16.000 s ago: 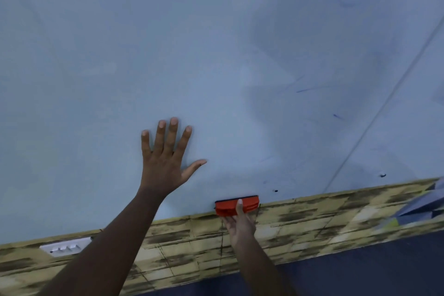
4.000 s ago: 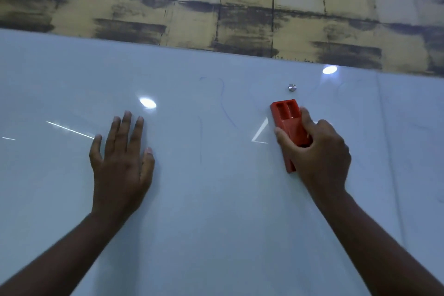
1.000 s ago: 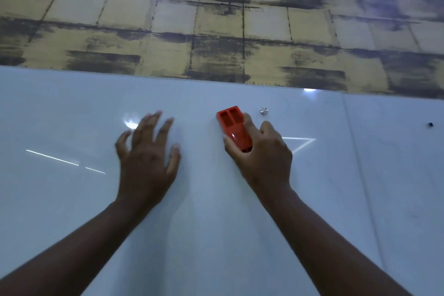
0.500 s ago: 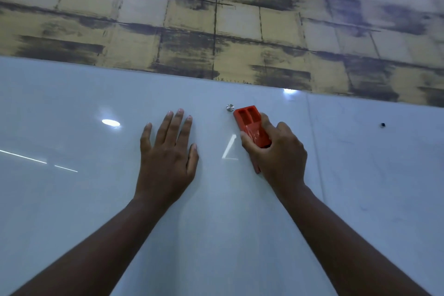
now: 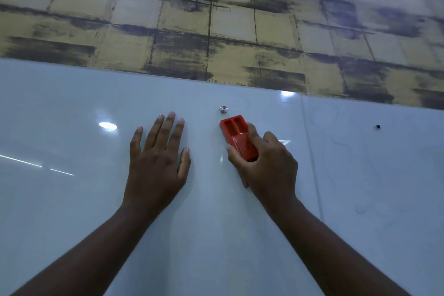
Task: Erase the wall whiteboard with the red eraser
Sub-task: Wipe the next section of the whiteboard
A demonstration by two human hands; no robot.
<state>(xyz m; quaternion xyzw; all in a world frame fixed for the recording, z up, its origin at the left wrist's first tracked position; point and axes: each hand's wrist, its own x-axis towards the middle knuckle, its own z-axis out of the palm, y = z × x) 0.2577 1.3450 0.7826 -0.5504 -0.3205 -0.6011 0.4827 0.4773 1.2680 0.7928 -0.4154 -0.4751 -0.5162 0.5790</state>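
The glossy wall whiteboard (image 5: 72, 199) fills the lower two thirds of the head view. My right hand (image 5: 269, 166) grips the red eraser (image 5: 236, 136) and holds it against the board near the top edge, just below a round metal mounting stud (image 5: 223, 109). The eraser's upper end with two recesses sticks out above my fingers; its lower part is hidden under my palm. My left hand (image 5: 158, 163) lies flat on the board to the left of the eraser, fingers straight. Faint pen lines (image 5: 341, 146) remain on the right panel.
Above the board runs a wall of yellow and dark brick-pattern paper (image 5: 216, 31). A vertical seam (image 5: 310, 151) splits the board right of my right hand. A small dark hole (image 5: 378, 126) marks the right panel. Light glare spots (image 5: 107, 125) sit on the left.
Over the last second the eraser went from left of the metal stud to below it. My left hand stays flat on the board.
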